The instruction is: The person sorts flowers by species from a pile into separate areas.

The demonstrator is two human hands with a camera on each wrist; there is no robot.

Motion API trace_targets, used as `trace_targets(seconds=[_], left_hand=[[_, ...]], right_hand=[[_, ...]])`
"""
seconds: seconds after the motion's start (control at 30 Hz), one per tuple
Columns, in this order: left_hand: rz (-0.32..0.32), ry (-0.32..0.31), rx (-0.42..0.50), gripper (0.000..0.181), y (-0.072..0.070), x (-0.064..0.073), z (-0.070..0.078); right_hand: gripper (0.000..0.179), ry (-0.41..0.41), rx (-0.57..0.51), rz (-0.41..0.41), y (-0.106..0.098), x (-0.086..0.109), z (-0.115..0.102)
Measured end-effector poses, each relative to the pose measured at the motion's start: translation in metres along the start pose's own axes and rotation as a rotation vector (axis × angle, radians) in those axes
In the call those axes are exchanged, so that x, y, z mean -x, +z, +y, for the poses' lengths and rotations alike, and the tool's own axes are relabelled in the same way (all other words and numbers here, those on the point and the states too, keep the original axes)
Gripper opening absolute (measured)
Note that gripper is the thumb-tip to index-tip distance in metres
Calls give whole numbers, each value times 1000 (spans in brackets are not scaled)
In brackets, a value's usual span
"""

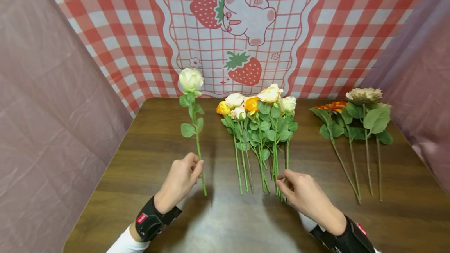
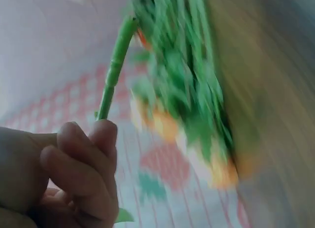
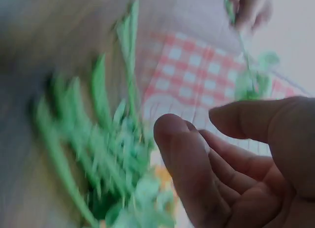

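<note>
My left hand [image 1: 181,179] pinches the lower green stem of a white rose [image 1: 191,80], its bloom upright and pointing away from me. In the left wrist view the stem end [image 2: 118,55] sticks out past the curled fingers. Near the lower stems of a group of roses [image 1: 270,128] is my right hand [image 1: 306,192]. The right wrist view shows its thumb [image 3: 246,120] and index finger [image 3: 184,159] apart with nothing between them. These roses, in white, cream, pale pink and orange, lie side by side on the table with their blooms away from me.
To the right, several more flowers lie on the wooden table [image 1: 140,155], among them an orange one [image 1: 334,106] and a beige one [image 1: 364,95]. A red-and-white checked cloth [image 1: 116,38] hangs behind. Pinkish drapes [image 1: 42,128] flank both sides.
</note>
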State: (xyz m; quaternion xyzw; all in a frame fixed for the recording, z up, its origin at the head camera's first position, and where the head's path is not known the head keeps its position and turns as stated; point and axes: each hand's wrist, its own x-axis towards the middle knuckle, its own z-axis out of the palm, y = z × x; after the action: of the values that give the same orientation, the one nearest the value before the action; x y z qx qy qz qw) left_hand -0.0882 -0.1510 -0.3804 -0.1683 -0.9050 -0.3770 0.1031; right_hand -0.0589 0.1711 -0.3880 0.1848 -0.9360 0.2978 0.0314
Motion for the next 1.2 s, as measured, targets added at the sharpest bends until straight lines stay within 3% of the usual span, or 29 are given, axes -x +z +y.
trace_targets(seconds=[0.17, 0.33, 0.43, 0.57, 0.7, 0.8, 1.03, 1.2], left_hand=[[-97, 62, 197, 7, 27, -5, 26], [-194, 100, 336, 7, 52, -5, 39], [-227, 121, 363, 6, 59, -5, 44], [-253, 160, 340, 5, 66, -7, 40], [-225, 192, 275, 12, 69, -7, 28], [-203, 180, 230, 13, 66, -4, 22], [-239, 140, 176, 15, 62, 4, 9], [-239, 127, 150, 14, 57, 7, 4]], right_hand=[[24, -74, -276, -48, 21, -9, -20], [35, -34, -512, -156, 39, -14, -40], [27, -20, -578, -157, 39, -15, -53], [17, 18, -575, -105, 44, -18, -52], [13, 67, -509, -66, 60, -30, -27], [11, 103, -440, -44, 65, -41, -15], [15, 183, -296, -85, 69, -57, -1], [5, 168, -226, -117, 70, -61, 1]])
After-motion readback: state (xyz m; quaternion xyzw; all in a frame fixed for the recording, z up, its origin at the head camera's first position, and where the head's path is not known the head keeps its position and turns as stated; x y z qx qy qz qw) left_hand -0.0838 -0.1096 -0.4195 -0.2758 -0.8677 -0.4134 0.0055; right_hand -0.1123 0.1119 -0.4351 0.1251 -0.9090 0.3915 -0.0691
